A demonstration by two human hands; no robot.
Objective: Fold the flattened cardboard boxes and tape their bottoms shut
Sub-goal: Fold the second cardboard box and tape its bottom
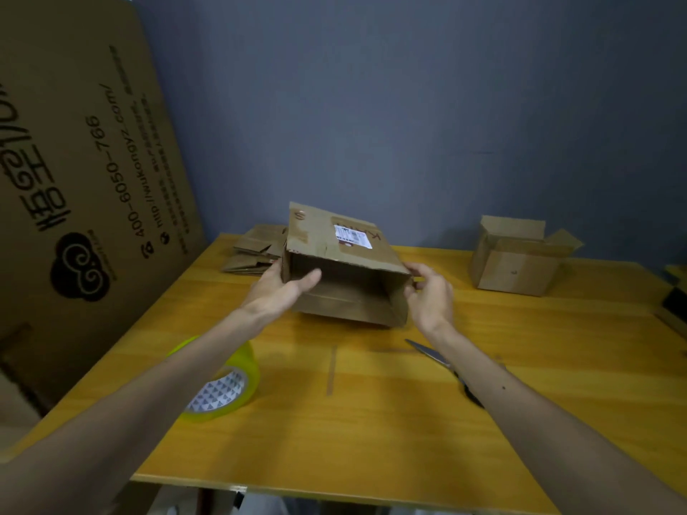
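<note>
We note one cardboard box (345, 250) held near the middle of the yellow wooden surface (371, 433), toward its far side. It is opened into a squared tube and tilted, with its open end facing the camera and the dark inside visible. A white printed label (352, 236) sits on its upper face, with red marker writing beside it that we cannot read. The left hand (280, 288) grips the left wall of the box: the thumb lies across the inside of the opening, the fingers go behind the outer face. The right hand (431, 295) holds the right edge, fingers curled round the corner of the wall. We cannot tell whether the lower edge of the box touches the surface or hangs just above it. A stack of flat boxes (252, 250) lies at the far left of the surface, just behind the left hand. A second box (516, 258) stands at the far right, well apart, squared up with its top flaps raised. A roll of yellow tape (230, 381) lies near the left edge, partly hidden under the left forearm. Scissors (442, 362) lie closed beside the right forearm, blades pointing away; the handles are mostly hidden by the arm. A large printed cardboard sheet (85, 161) leans at the left, against a blue-grey wall (409, 105).
</note>
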